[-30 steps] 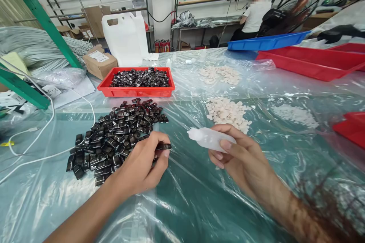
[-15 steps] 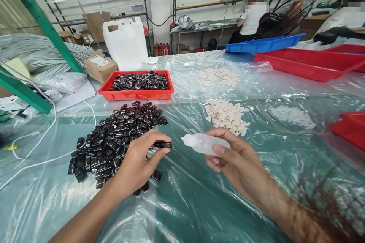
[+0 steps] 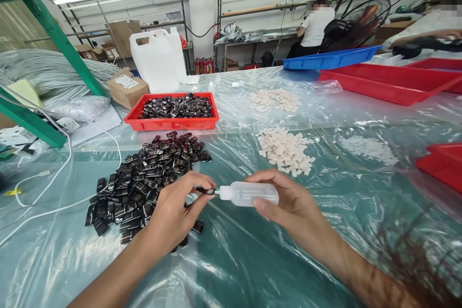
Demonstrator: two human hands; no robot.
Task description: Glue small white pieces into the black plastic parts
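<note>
Between the thumb and fingers of my left hand point(image 3: 182, 204) is a small black plastic part point(image 3: 206, 191), with a pale round spot on its right end. My right hand point(image 3: 285, 199) is closed around a translucent white squeeze bottle point(image 3: 254, 193) lying sideways in the grip. The bottle's narrow nozzle points left and meets, or nearly meets, the end of the black part. Just beyond and left of my left hand spreads a pile of similar glossy black parts point(image 3: 144, 173). Small white pieces point(image 3: 285, 150) lie in a heap beyond my right hand.
Behind the pile stands a red tray point(image 3: 173, 125) full of black parts. A large white jug point(image 3: 157, 60) and a cardboard box point(image 3: 127, 87) are at the back left. Red trays point(image 3: 390, 84) and a blue tray point(image 3: 330, 60) sit at right. White cables point(image 3: 61, 159) cross the left side.
My right hand has brought the bottle left, so its nozzle now is at the black part. My left hand has turned the part slightly, and its end now shows.
</note>
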